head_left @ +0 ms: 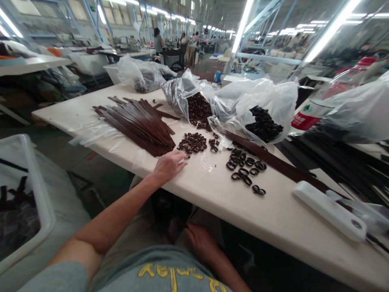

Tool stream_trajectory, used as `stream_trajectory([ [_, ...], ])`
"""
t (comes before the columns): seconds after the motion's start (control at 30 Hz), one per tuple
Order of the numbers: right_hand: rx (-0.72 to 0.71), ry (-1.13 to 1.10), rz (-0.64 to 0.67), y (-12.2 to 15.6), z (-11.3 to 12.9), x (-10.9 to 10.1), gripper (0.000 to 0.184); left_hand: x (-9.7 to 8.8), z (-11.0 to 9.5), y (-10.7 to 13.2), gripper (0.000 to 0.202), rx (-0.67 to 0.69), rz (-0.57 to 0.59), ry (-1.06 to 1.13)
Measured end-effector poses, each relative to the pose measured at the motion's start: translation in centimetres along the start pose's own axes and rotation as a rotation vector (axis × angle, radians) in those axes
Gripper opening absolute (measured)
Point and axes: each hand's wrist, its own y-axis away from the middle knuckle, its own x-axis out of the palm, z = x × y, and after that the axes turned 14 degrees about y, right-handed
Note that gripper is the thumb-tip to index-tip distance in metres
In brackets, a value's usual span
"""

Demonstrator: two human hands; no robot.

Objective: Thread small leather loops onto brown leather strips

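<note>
My left hand (pixel 170 165) rests on the near edge of the white table, fingers apart. Its fingertips touch the near side of a pile of small brown leather loops (pixel 193 142). Just left of it lies a fanned stack of long brown leather strips (pixel 136 123). Below the table edge, over my lap, is my right hand (pixel 198 239); its fingers are in shadow, so I cannot see whether they hold anything. Larger black loops (pixel 243 164) are scattered to the right of the brown pile.
Behind the pile, a clear plastic bag (pixel 179 95) spills brown loops; another bag (pixel 273 95) holds black pieces. A long brown strip (pixel 264 154), a white bar-shaped device (pixel 330 211) and a red-capped bottle (pixel 322 103) are at right. A white bin (pixel 45 211) stands at left.
</note>
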Motion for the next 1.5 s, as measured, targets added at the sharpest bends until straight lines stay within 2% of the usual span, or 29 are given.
stream_trajectory([
  [0.2, 0.004, -0.004, -0.002, 0.2, 0.0, 0.1, 0.031, 1.4, 0.2, -3.3, 0.012, -0.076, 0.071, -0.155],
  [0.3, -0.004, -0.013, -0.007, 0.2, 0.0, 0.0, 0.032, 1.1, 0.3, -3.8, 0.009, -0.096, 0.056, -0.086],
  [0.37, -0.004, -0.023, -0.006, 0.3, 0.2, -0.4, 0.032, 0.8, 0.4, -3.4, 0.008, -0.128, 0.013, 0.071],
  [0.47, -0.025, -0.053, -0.031, 0.8, 0.8, -1.6, 0.032, 0.3, 0.2, -1.7, 0.008, -0.198, -0.036, 0.471],
  [0.57, -0.087, -0.080, -0.104, 1.8, 2.1, -3.9, 0.037, -0.2, -0.6, 1.0, 0.021, -0.298, -0.048, 0.897],
  [0.67, -0.123, -0.067, -0.192, 2.7, 3.6, -6.8, 0.040, -0.8, -1.9, 3.7, 0.029, -0.425, -0.045, 1.059],
  [0.77, -0.090, 0.006, -0.291, 2.9, 5.0, -9.4, 0.040, -1.1, -3.1, 5.9, 0.027, -0.484, -0.048, 1.062],
  [0.9, -0.080, 0.186, -0.411, 2.1, 6.4, -11.1, 0.039, -1.1, -4.4, 7.9, 0.019, -0.401, -0.067, 0.972],
  [1.0, -0.078, 0.296, -0.443, 1.3, 7.1, -11.3, 0.037, -1.0, -5.1, 8.7, 0.016, -0.307, -0.048, 0.881],
  [1.1, -0.062, 0.363, -0.459, 0.8, 7.5, -11.0, 0.036, -1.1, -5.5, 9.1, 0.022, -0.241, -0.048, 0.791],
  [1.5, 0.006, 0.409, -0.487, 0.6, 7.4, -10.3, 0.036, -0.9, -6.3, 9.5, 0.026, -0.146, -0.046, 0.566],
])
